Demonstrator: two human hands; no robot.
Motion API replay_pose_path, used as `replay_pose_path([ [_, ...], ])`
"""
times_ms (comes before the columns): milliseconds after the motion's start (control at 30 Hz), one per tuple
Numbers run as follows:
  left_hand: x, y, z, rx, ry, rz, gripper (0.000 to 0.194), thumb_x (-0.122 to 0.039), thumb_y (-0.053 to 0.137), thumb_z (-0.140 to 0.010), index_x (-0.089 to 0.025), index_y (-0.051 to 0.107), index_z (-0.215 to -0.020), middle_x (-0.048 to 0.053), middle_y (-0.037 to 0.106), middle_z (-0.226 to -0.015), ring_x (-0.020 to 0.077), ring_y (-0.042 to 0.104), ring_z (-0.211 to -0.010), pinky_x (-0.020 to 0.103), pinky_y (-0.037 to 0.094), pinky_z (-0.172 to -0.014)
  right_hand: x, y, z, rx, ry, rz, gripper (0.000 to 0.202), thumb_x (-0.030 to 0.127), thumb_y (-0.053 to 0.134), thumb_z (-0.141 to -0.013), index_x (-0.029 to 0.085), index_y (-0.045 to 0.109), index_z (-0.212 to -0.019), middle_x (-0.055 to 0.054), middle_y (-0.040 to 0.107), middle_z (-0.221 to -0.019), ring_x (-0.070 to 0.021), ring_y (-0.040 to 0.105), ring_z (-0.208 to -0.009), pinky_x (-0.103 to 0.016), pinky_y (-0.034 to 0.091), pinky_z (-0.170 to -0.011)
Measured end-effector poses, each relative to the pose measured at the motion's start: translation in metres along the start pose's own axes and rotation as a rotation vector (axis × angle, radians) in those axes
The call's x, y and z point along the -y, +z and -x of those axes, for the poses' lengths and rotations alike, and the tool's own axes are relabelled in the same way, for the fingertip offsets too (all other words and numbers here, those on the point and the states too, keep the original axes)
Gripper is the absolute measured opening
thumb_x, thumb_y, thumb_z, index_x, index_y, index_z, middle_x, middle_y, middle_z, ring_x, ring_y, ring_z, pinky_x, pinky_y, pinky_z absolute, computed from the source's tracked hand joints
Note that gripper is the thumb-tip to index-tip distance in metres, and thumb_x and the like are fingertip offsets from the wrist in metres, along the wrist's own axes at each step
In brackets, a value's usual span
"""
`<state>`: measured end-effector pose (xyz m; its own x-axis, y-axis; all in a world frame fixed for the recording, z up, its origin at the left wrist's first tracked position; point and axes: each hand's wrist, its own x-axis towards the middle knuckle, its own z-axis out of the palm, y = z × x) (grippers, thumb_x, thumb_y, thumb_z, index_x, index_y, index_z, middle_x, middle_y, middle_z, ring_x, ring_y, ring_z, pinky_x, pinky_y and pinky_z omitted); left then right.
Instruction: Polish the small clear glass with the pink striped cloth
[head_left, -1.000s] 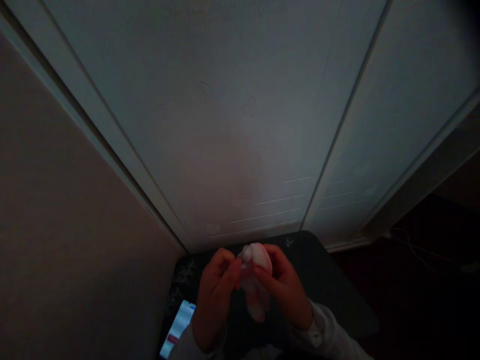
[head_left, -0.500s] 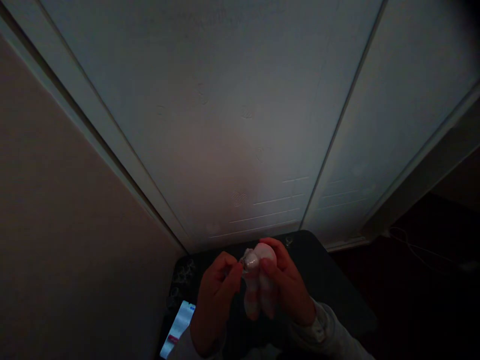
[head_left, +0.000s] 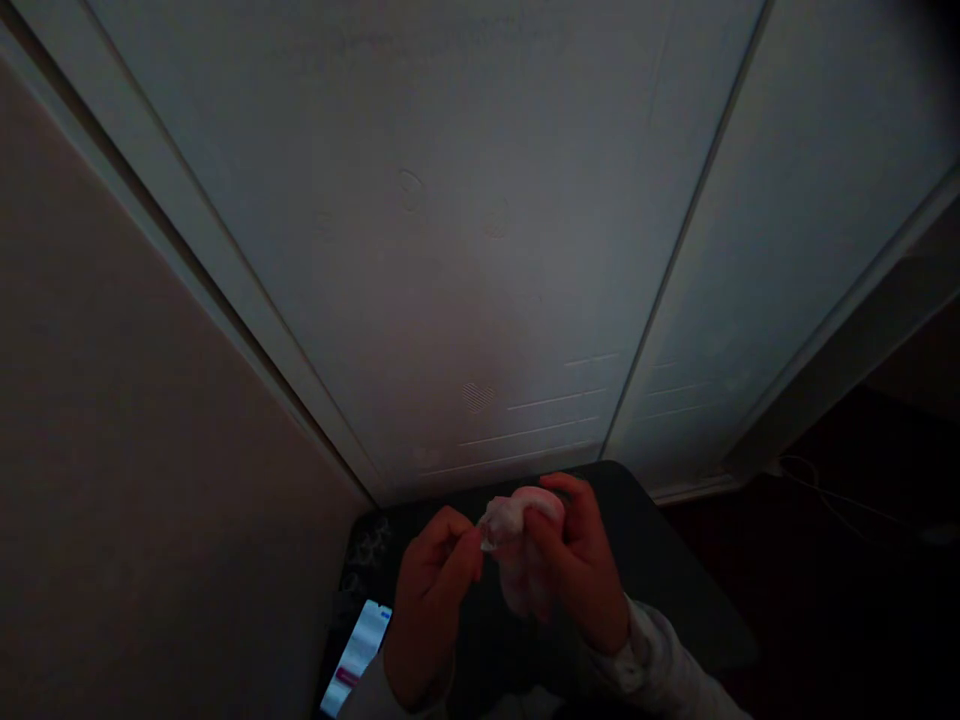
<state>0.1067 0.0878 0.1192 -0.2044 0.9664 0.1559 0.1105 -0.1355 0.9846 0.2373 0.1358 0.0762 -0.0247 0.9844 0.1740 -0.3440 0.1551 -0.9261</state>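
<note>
A small pale pink and white soft-looking thing [head_left: 506,518] is held over the dark table; the dim light hides its exact kind. Two long pale flaps [head_left: 521,588] hang from its underside. My right hand [head_left: 581,565] grips its right side, thumb in front and fingers behind. At its left end, where a clear or shiny bit [head_left: 486,535] shows, my left hand [head_left: 439,575] is closed in a pinch of thumb and forefinger. The fingertips there are dark and hard to make out.
Below my hands is a dark table [head_left: 660,590] with rounded corners, up against a pale panelled surface [head_left: 480,300]. A lit phone [head_left: 356,655] lies left of my left hand. Clear shapes [head_left: 367,545] show near the table's left corner. A thin cable [head_left: 817,490] runs at far right.
My right hand has tilted the pink and white thing and shifted slightly right, its thumb now further over the front. The hanging flaps have swung right. The left hand stays at the left end.
</note>
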Motion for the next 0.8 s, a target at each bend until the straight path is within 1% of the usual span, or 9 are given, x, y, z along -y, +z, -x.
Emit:
replay_pose_path([
  [100, 0.000, 0.001, 0.001, -0.010, -0.005, 0.049, 0.032, -0.036, 0.052, -0.081, -0.018, 0.047, -0.055, -0.005, 0.042, -0.051, 0.0096, 0.036, -0.049, 0.022, 0.031, -0.049, 0.000, -0.001, -0.002, 0.009, 0.029, -0.040, 0.037, 0.037, 0.065, -0.076, 0.027, 0.047, -0.106, -0.001, 0.064, -0.085, -0.0156, 0.061, -0.069, -0.029, 0.050, -0.060],
  [167, 0.001, 0.001, 0.002, -0.008, -0.039, 0.094, 0.032, -0.037, 0.054, -0.080, -0.018, 0.046, -0.055, -0.005, 0.041, -0.050, 0.0090, 0.034, -0.048, 0.021, 0.030, -0.047, 0.002, -0.002, -0.004, -0.013, -0.007, -0.001, 0.035, 0.036, 0.067, -0.074, 0.027, 0.050, -0.104, -0.001, 0.064, -0.087, -0.0167, 0.061, -0.072, -0.030, 0.051, -0.064],
  [233, 0.003, 0.002, 0.002, -0.007, -0.071, 0.122, 0.030, -0.036, 0.056, -0.078, -0.018, 0.047, -0.055, -0.006, 0.041, -0.050, 0.0087, 0.034, -0.047, 0.021, 0.029, -0.045, 0.004, -0.003, -0.006, 0.005, -0.056, 0.082, 0.026, 0.034, 0.066, -0.075, 0.025, 0.058, -0.098, -0.003, 0.065, -0.091, -0.0182, 0.061, -0.080, -0.031, 0.050, -0.072],
  [333, 0.007, 0.002, 0.001, -0.014, -0.079, 0.140, 0.029, -0.034, 0.056, -0.078, -0.018, 0.048, -0.056, -0.005, 0.044, -0.051, 0.0087, 0.035, -0.048, 0.020, 0.031, -0.045, 0.008, -0.004, -0.006, 0.129, -0.071, 0.138, 0.016, 0.033, 0.057, -0.082, 0.023, 0.066, -0.092, -0.004, 0.066, -0.093, -0.0187, 0.061, -0.085, -0.030, 0.049, -0.077],
  [400, 0.009, 0.002, 0.001, -0.030, -0.079, 0.148, 0.028, -0.034, 0.057, -0.078, -0.018, 0.047, -0.056, -0.005, 0.044, -0.052, 0.0089, 0.036, -0.049, 0.020, 0.031, -0.046, 0.011, -0.004, -0.005, 0.204, -0.071, 0.116, 0.019, 0.033, 0.053, -0.085, 0.024, 0.068, -0.094, -0.004, 0.067, -0.094, -0.0182, 0.061, -0.086, -0.029, 0.049, -0.076],
  [500, 0.009, 0.004, -0.001, -0.066, -0.072, 0.159, 0.030, -0.036, 0.058, -0.077, -0.018, 0.046, -0.056, -0.005, 0.043, -0.051, 0.0089, 0.035, -0.048, 0.020, 0.031, -0.045, 0.013, -0.006, -0.005, 0.269, -0.114, 0.088, 0.022, 0.034, 0.054, -0.086, 0.025, 0.069, -0.098, -0.005, 0.068, -0.097, -0.0192, 0.061, -0.089, -0.031, 0.049, -0.079],
  [600, 0.009, 0.005, -0.002, -0.084, -0.047, 0.157, 0.033, -0.039, 0.057, -0.079, -0.018, 0.046, -0.056, -0.005, 0.043, -0.050, 0.0089, 0.035, -0.048, 0.020, 0.031, -0.045, 0.013, -0.008, -0.005, 0.281, -0.140, 0.075, 0.023, 0.035, 0.055, -0.085, 0.024, 0.070, -0.098, -0.006, 0.068, -0.099, -0.0202, 0.061, -0.091, -0.032, 0.049, -0.081],
  [700, 0.009, 0.006, -0.004, -0.122, -0.034, 0.152, 0.034, -0.041, 0.055, -0.081, -0.018, 0.047, -0.057, -0.006, 0.043, -0.050, 0.0092, 0.036, -0.048, 0.021, 0.031, -0.046, 0.012, -0.008, -0.005, 0.268, -0.131, 0.073, 0.023, 0.037, 0.057, -0.083, 0.023, 0.071, -0.093, -0.006, 0.068, -0.094, -0.0201, 0.062, -0.087, -0.032, 0.049, -0.078],
  [800, 0.010, 0.006, -0.006, -0.145, -0.049, 0.134, 0.034, -0.041, 0.054, -0.082, -0.018, 0.047, -0.058, -0.006, 0.042, -0.050, 0.0092, 0.035, -0.048, 0.021, 0.030, -0.047, 0.011, -0.006, -0.003, 0.254, -0.052, 0.073, 0.025, 0.041, 0.057, -0.082, 0.022, 0.070, -0.093, -0.007, 0.069, -0.090, -0.0196, 0.062, -0.082, -0.031, 0.050, -0.074],
])
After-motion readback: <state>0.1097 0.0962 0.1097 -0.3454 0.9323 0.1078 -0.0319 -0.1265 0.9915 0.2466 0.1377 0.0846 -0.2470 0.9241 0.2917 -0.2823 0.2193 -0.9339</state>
